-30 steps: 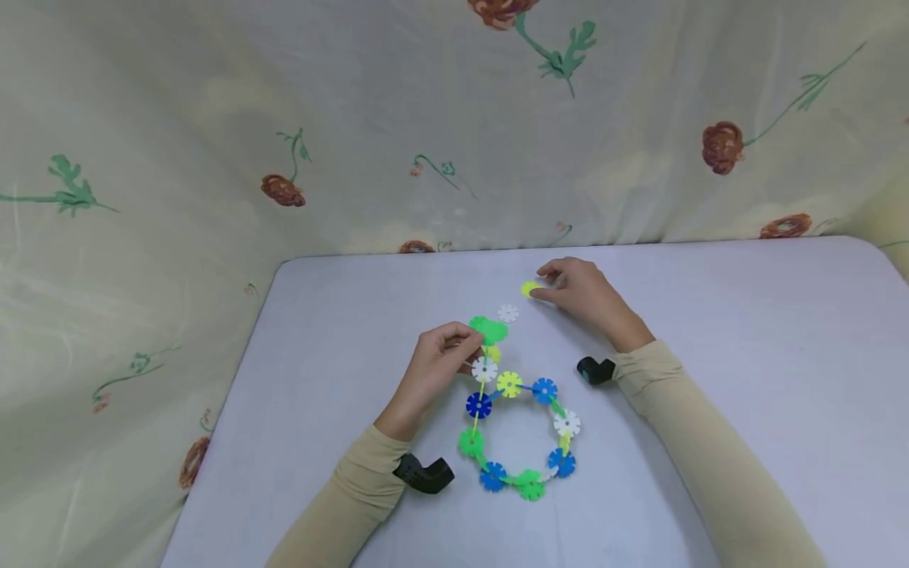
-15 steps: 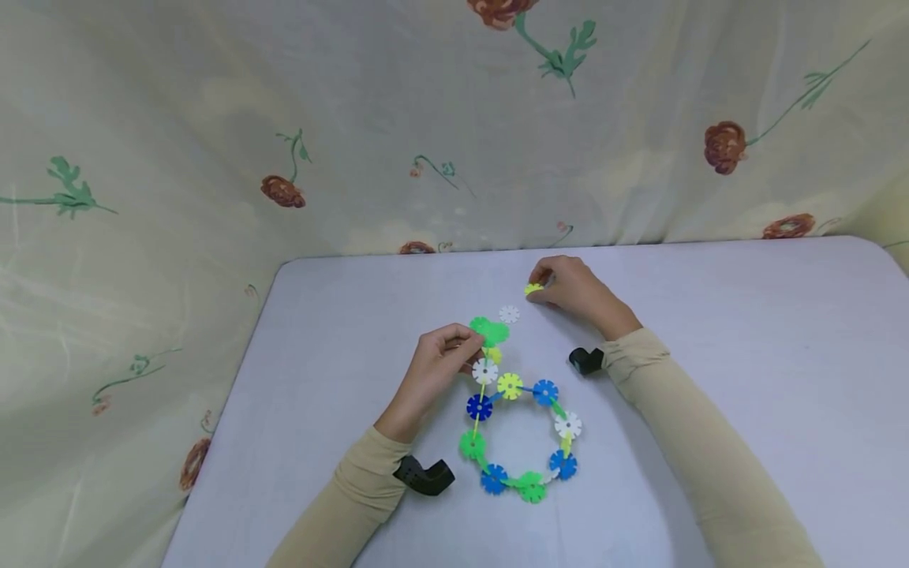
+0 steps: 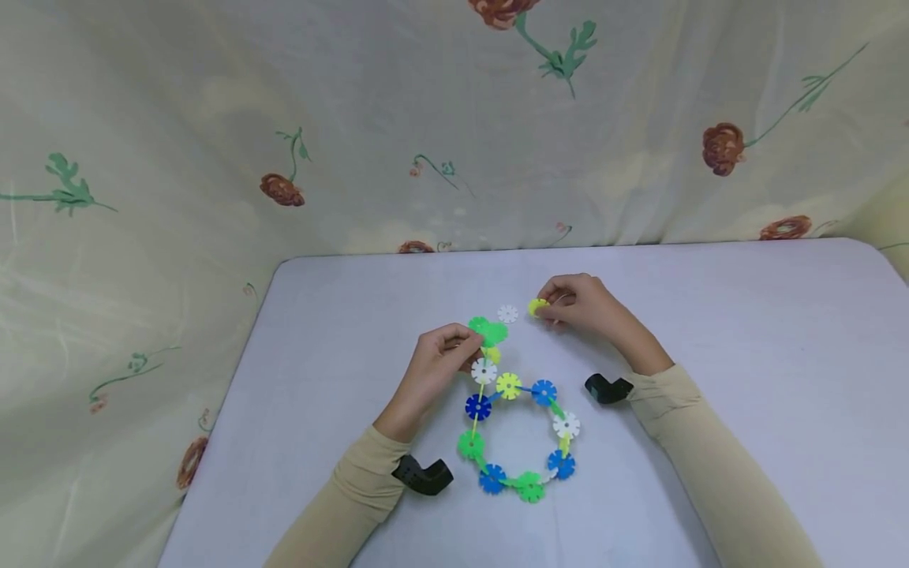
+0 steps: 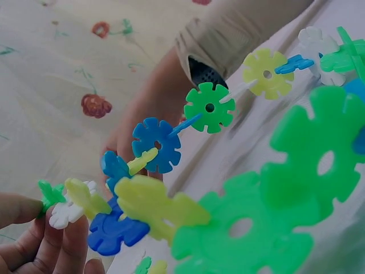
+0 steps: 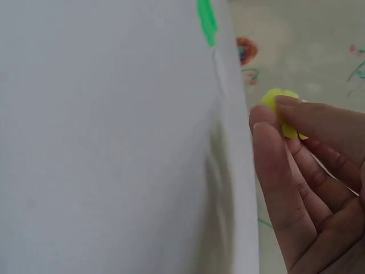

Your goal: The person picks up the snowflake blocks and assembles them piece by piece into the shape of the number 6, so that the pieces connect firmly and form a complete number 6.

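Note:
A chain of notched plastic snowflake discs, with a blue disc [image 3: 544, 392] and a green disc [image 3: 471, 445] among them, curves in a ring on the table. My left hand [image 3: 443, 351] pinches its upper end by the green discs [image 3: 490, 327]; the left wrist view shows thumb and fingertips on a small green disc [image 4: 51, 194]. Up and to the right, my right hand [image 3: 578, 306] holds a yellow disc [image 3: 536, 308] between thumb and fingers, apart from the chain. In the right wrist view, fingertips partly cover this yellow disc [image 5: 272, 98].
A white disc [image 3: 507, 314] lies just beyond the green discs; whether it touches them I cannot tell. Black wrist devices [image 3: 424, 476] sit at both cuffs. The white table [image 3: 341, 300] ends at a flower-patterned curtain [image 3: 355, 118] behind and on the left.
My right hand first reaches slightly left at the back, then comes a little nearer with the yellow disc, which shows more of its face now. The left hand and chain stay put.

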`<state>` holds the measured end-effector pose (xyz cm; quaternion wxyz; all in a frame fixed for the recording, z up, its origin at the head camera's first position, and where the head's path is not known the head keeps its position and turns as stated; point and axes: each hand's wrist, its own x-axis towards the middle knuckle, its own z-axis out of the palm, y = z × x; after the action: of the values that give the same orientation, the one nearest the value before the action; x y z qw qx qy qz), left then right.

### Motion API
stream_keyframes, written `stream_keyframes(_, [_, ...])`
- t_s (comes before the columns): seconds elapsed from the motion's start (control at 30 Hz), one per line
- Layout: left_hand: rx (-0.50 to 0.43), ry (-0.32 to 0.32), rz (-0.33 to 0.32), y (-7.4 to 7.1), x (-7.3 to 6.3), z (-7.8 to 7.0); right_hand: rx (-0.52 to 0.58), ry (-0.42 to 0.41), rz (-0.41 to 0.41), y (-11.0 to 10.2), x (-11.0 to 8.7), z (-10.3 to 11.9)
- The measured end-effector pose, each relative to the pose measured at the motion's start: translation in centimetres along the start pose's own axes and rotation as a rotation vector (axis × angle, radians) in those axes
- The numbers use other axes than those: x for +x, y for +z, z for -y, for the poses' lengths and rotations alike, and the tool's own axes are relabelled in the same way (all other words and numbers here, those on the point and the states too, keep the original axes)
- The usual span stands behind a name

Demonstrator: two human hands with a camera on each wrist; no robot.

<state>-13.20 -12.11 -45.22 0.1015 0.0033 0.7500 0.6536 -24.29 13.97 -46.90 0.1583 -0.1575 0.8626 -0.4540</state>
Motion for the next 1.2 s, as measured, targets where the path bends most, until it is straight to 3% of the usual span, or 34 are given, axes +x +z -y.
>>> stream_keyframes(0.2, [0.000, 0.005, -0.005, 0.0, 0.0, 0.1, 0.135, -0.068, -0.006, 0.1, -2.1, 0.8])
stream_keyframes(0.33, [-0.003, 0.011, -0.005, -0.1, 0.0, 0.1, 0.165, -0.112, -0.010, 0.2, -3.2, 1.8])
stream_keyframes(0.63, [-0.009, 0.001, 0.009, 0.0, 0.0, 0.1, 0.265, -0.258, -0.019, 1.6, -4.4, 3.2])
stream_keyframes(0.83, [-0.010, 0.003, 0.019, 0.2, 0.1, 0.1, 0.279, -0.349, -0.023, 2.4, -4.6, 3.4])
stream_keyframes(1.2, [0.001, 0.038, 0.036, 0.2, 0.0, 0.0, 0.257, -0.383, 0.015, 2.4, -4.4, 3.4])
